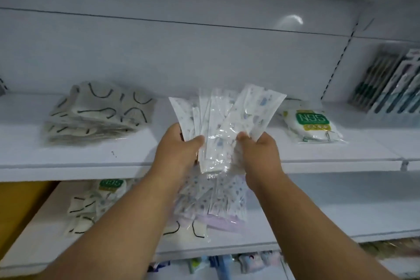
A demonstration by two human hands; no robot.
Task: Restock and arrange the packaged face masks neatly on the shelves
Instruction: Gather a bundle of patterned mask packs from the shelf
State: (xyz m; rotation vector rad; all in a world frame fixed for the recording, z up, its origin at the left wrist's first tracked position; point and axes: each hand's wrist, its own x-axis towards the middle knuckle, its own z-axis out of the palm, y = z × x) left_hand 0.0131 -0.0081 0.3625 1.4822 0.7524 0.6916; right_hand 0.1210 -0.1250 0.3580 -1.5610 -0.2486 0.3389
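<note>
Both hands hold a fanned bundle of clear-wrapped patterned face masks (223, 120) in front of the upper shelf (91, 161). My left hand (179, 145) grips the bundle's left side with the thumb on top. My right hand (259, 148) pinches its right side. A stack of beige masks with black ear loops (95, 113) lies on the upper shelf to the left. A white N95 pack with a green label (313, 125) lies on the same shelf to the right. More patterned masks (218, 202) lie on the lower shelf (318, 223) beneath my hands.
Boxed goods (391, 84) stand upright at the upper shelf's far right. On the lower shelf's left lie loose beige masks (81, 209) and another N95 pack (111, 185). A yellow surface (16, 207) shows at the far left. Small colourful items (227, 263) sit below the lower shelf.
</note>
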